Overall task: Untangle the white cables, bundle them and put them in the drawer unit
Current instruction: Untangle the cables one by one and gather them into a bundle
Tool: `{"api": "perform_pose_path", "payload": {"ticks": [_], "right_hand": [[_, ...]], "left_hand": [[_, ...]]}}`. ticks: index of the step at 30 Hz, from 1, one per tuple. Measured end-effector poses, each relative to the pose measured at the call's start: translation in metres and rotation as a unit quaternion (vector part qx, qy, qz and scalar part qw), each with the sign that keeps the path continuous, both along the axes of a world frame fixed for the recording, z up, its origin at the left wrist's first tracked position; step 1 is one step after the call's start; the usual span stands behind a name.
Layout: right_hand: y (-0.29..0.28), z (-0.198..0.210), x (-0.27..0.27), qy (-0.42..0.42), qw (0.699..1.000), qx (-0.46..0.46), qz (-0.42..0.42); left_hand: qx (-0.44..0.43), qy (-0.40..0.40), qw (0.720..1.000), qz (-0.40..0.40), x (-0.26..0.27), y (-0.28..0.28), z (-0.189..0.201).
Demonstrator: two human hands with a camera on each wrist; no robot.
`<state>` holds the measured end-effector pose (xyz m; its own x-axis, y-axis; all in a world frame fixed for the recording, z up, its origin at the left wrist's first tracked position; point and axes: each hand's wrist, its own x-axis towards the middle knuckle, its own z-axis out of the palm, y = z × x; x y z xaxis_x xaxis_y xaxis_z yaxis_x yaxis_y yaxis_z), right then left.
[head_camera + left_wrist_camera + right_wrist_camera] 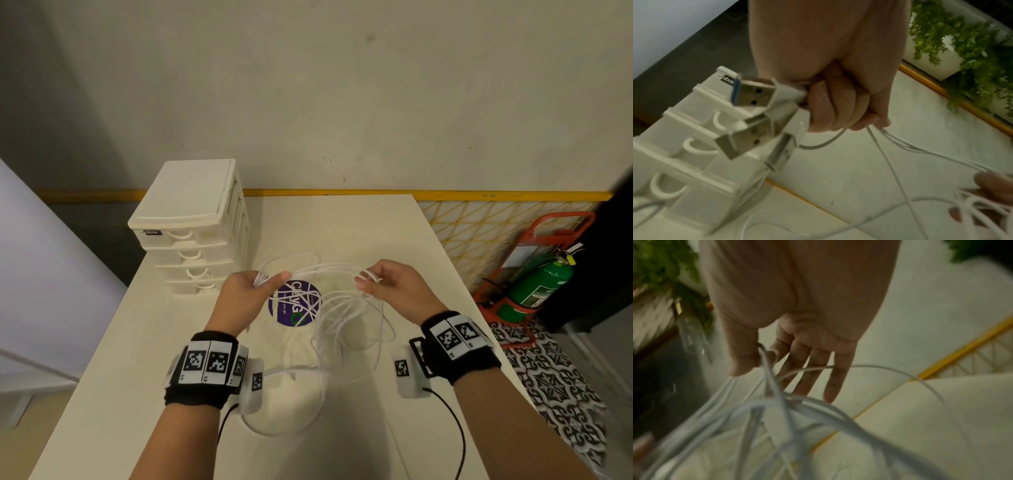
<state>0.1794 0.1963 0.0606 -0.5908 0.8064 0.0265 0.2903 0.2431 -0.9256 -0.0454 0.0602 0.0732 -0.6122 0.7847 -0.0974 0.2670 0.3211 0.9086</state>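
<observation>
Several white cables point(325, 268) stretch in the air between my two hands above the white table point(376, 226). My left hand point(270, 279) grips their ends in a fist. Their USB plugs point(754, 92) stick out of that left hand point(830, 110) toward the drawer unit point(694, 146). My right hand point(366, 279) pinches the strands between thumb and forefinger. In the right wrist view the other fingers of the right hand point(760, 360) are straight. Loose cable loops point(346, 325) hang down to the table and blur in front of the right wrist camera as cables point(777, 410). The white drawer unit point(191, 226) stands at the table's far left with its drawers closed.
A round purple sticker point(294, 305) lies on the table under the cables. On the floor to the right, a green fire extinguisher point(537, 284) sits in a red stand beside a yellow lattice point(479, 233). The wall runs right behind the table.
</observation>
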Motion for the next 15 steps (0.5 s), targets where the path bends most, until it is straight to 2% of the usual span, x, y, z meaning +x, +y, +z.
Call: {"api": "perform_pose_path", "payload": {"ticks": [3,5,6,8,10,11,13,15], "right_hand": [[-0.005,0.017,-0.01,0.095,0.993,-0.066,0.015],[-0.011,0.025,-0.012,0.092,0.989,-0.106,0.037],[-0.013,0.026,-0.012,0.052,0.99,-0.119,0.052],[-0.016,0.023,-0.012,-0.098,0.985,-0.097,0.104],[-0.016,0.012,-0.013,-0.233,0.96,-0.036,0.149],[-0.014,0.007,-0.013,-0.275,0.95,0.001,0.147],[-0.007,0.001,-0.014,-0.331,0.936,0.091,0.077],[0.002,0.004,-0.011,-0.409,0.893,0.185,0.011]], "left_hand": [[-0.003,-0.017,1.0,0.004,0.004,-0.001,-0.004],[0.004,-0.022,1.0,0.02,0.003,-0.001,-0.003],[0.013,-0.026,0.999,0.03,0.001,-0.001,-0.002],[0.031,-0.038,0.998,0.048,0.0,-0.001,0.003],[0.043,-0.057,0.997,0.042,0.002,0.0,0.006],[0.047,-0.062,0.996,0.033,0.005,0.0,0.006],[0.047,-0.062,0.997,0.014,0.011,0.0,0.007],[0.052,-0.06,0.997,0.007,0.013,0.0,0.005]]}}
